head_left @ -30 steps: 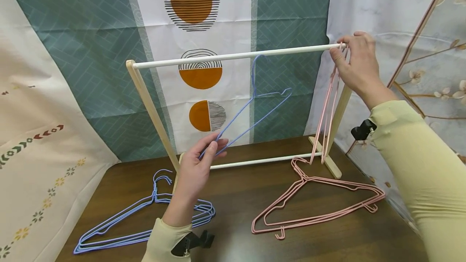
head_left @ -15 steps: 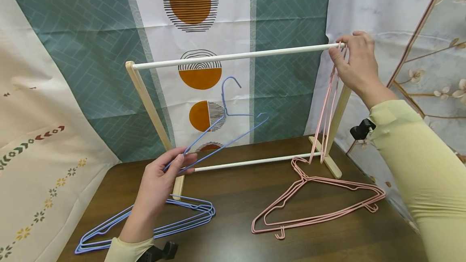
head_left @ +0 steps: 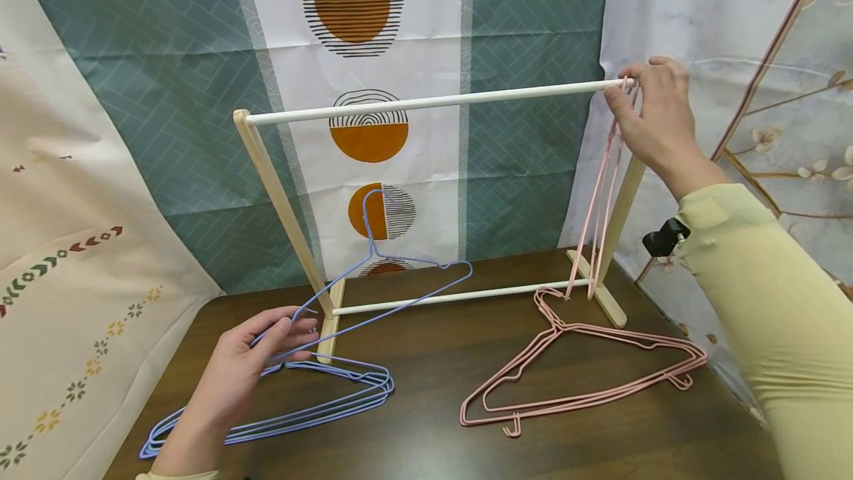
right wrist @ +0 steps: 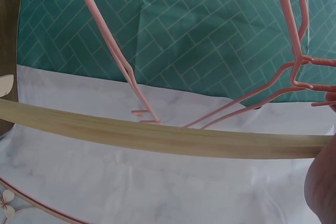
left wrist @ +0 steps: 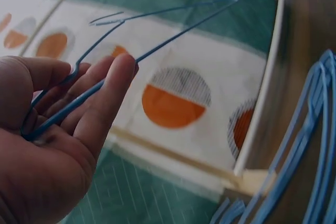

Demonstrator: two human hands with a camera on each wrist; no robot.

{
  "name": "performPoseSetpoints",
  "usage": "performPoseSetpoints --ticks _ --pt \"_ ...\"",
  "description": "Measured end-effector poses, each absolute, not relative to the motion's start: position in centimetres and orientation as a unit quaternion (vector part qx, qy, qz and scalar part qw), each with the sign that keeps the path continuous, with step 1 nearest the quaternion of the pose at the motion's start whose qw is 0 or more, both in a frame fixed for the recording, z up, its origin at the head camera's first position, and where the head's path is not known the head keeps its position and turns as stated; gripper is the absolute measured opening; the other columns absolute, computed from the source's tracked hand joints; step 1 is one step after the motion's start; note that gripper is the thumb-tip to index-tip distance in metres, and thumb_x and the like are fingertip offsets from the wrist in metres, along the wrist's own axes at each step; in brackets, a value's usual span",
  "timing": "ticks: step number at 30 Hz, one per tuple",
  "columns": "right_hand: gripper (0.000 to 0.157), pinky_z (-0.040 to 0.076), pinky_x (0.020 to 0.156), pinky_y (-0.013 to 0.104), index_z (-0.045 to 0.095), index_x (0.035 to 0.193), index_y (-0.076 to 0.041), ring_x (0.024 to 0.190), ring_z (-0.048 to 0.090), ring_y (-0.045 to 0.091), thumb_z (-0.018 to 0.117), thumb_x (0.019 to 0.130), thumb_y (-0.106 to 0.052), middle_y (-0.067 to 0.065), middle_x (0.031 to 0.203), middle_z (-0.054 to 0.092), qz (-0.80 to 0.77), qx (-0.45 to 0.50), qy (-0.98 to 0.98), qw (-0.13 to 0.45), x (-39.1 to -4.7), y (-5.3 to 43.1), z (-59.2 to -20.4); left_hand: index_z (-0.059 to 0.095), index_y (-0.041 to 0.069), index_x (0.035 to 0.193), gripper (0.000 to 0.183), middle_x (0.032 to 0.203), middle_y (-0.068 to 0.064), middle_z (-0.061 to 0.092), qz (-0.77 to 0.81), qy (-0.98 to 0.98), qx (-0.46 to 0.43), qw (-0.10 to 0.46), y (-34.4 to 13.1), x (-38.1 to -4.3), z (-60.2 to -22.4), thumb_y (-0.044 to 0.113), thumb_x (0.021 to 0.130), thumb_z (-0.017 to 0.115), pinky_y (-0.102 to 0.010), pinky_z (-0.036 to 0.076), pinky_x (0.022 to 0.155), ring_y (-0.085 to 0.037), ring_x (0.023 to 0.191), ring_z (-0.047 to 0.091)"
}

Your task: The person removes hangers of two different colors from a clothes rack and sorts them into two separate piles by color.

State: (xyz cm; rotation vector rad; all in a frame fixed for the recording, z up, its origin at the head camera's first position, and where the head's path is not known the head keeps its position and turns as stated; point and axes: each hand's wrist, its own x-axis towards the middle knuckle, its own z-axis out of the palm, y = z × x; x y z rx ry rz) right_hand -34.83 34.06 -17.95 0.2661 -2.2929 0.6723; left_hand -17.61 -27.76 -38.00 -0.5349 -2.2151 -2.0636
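Note:
My left hand holds a blue wire hanger by one end, tilted, with its hook pointing up toward the backdrop. In the left wrist view the thumb and fingers pinch the hanger's wires. My right hand grips the right end of the white top rod of a small rack, fingers over it and thumb in front. Right beside that thumb, pink hangers hang from the rod by their hooks. The right wrist view shows their pink wires behind the wooden post.
Below the left hand, a stack of blue hangers lies on the brown table. Several pink hangers lie stacked at the right. The rack's left post stands behind the held hanger, and patterned cloth covers the walls.
The left hand has drawn the blue hanger down and left, its hook moving from beside the top rod to well below it. The right hand has stayed on the rod.

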Motion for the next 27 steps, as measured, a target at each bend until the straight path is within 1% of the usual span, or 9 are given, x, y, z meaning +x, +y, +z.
performPoseSetpoints --ticks 6,10,13,17,22,25,27 --pt "0.055 0.018 0.133 0.054 0.054 0.15 -0.001 0.165 0.012 0.024 0.047 0.116 -0.044 0.026 0.157 0.048 0.26 0.107 -0.889 0.362 -34.9 34.2 -18.0 0.066 -0.007 0.141 0.032 0.124 -0.013 0.08 -0.695 -0.699 -0.169 -0.013 -31.4 -16.8 -39.4 0.007 0.12 0.047 -0.052 0.064 0.091 -0.032 0.111 0.08" --pt "0.054 0.017 0.133 0.053 0.053 0.149 -0.002 0.165 0.011 0.025 0.046 0.116 -0.044 0.026 0.154 0.049 0.255 0.106 -0.89 0.362 -35.0 34.2 -17.9 0.067 0.0 0.144 0.036 0.128 -0.014 0.079 -0.704 -0.685 -0.183 -0.043 -33.9 -16.4 -40.3 0.003 0.12 0.04 -0.05 0.064 0.092 -0.034 0.113 0.079" --pt "0.054 0.019 0.133 0.053 0.054 0.148 -0.002 0.165 0.012 0.025 0.047 0.116 -0.044 0.025 0.152 0.049 0.253 0.106 -0.89 0.364 -35.0 34.2 -17.9 0.068 0.007 0.145 0.041 0.13 -0.013 0.078 -0.706 -0.68 -0.19 -0.065 -35.5 -16.1 -40.9 0.001 0.12 0.036 -0.048 0.064 0.092 -0.034 0.115 0.078" --pt "0.054 0.018 0.133 0.052 0.054 0.148 -0.002 0.165 0.012 0.024 0.048 0.116 -0.044 0.026 0.152 0.048 0.251 0.106 -0.89 0.365 -35.0 34.3 -18.0 0.067 0.01 0.147 0.045 0.132 -0.011 0.078 -0.705 -0.677 -0.189 -0.093 -37.4 -15.7 -41.8 0.001 0.121 0.032 -0.048 0.065 0.093 -0.034 0.117 0.077" --pt "0.054 0.018 0.133 0.051 0.054 0.148 -0.001 0.165 0.013 0.025 0.048 0.116 -0.044 0.026 0.151 0.049 0.255 0.108 -0.889 0.365 -35.2 34.3 -18.1 0.071 0.02 0.146 0.051 0.137 -0.004 0.077 -0.699 -0.674 -0.179 -0.158 -39.7 -15.2 -42.5 0.005 0.122 0.029 -0.045 0.064 0.096 -0.028 0.121 0.076" --pt "0.054 0.019 0.133 0.052 0.054 0.147 -0.001 0.165 0.014 0.025 0.049 0.116 -0.045 0.026 0.152 0.05 0.256 0.108 -0.887 0.368 -35.2 34.3 -18.1 0.071 0.022 0.148 0.055 0.141 -0.002 0.075 -0.704 -0.656 -0.183 -0.202 -41.1 -15.0 -42.9 0.005 0.122 0.025 -0.044 0.063 0.1 -0.026 0.125 0.074" --pt "0.054 0.02 0.133 0.051 0.054 0.148 -0.001 0.165 0.013 0.025 0.049 0.116 -0.044 0.026 0.153 0.049 0.256 0.108 -0.887 0.37 -35.2 34.3 -18.1 0.069 0.021 0.15 0.057 0.145 -0.003 0.073 -0.713 -0.636 -0.191 -0.227 -42.1 -15.0 -43.1 0.005 0.122 0.022 -0.044 0.061 0.102 -0.027 0.128 0.073"
